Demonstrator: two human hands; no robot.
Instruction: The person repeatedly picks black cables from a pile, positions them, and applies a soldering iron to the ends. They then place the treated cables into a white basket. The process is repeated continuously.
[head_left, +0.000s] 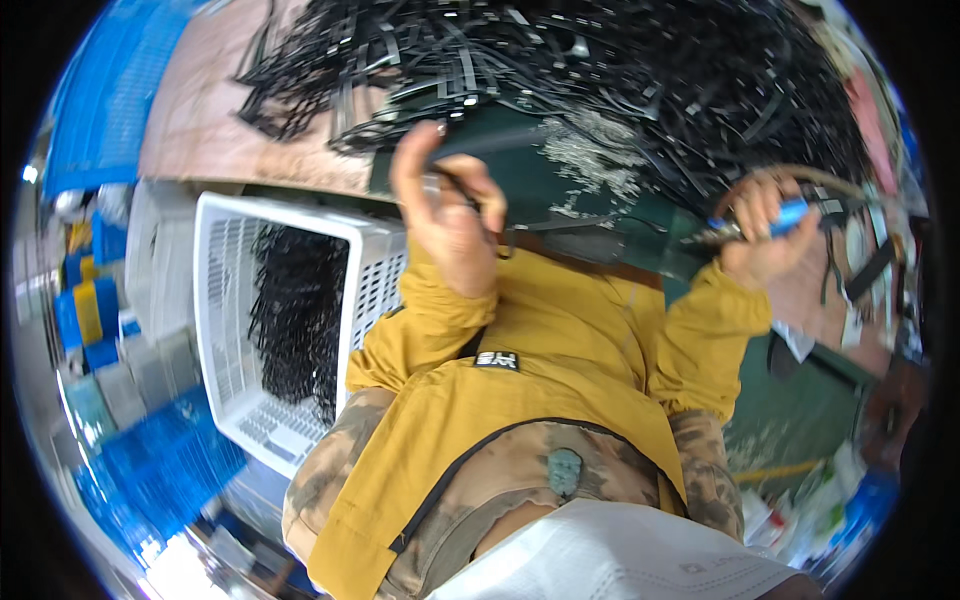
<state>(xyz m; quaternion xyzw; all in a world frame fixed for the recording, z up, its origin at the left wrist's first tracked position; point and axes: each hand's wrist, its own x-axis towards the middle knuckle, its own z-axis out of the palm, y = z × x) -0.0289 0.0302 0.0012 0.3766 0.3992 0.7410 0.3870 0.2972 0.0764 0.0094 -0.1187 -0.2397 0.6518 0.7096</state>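
My left hand (454, 225) is raised over the table's front edge, its fingers curled on a thin black strip (469, 187). Part of that strip is hidden behind the fingers. In my right hand (769, 240) lies a blue hand tool (789, 217), with its narrow metal tip (701, 238) pointing left; it looks like an air nipper, though blur hides the detail. Between the hands, another thin black strip (562, 223) lies near the front of the dark green mat (510, 139). Beyond them spreads a big heap of black strips (600, 52).
Small pale clippings (592, 154) are scattered on the mat. Left of my lap stands a white plastic basket (277, 210) holding black strips (300, 315). A brown hose (817, 174) runs behind the right hand. Blue crates (112, 90) stand at far left.
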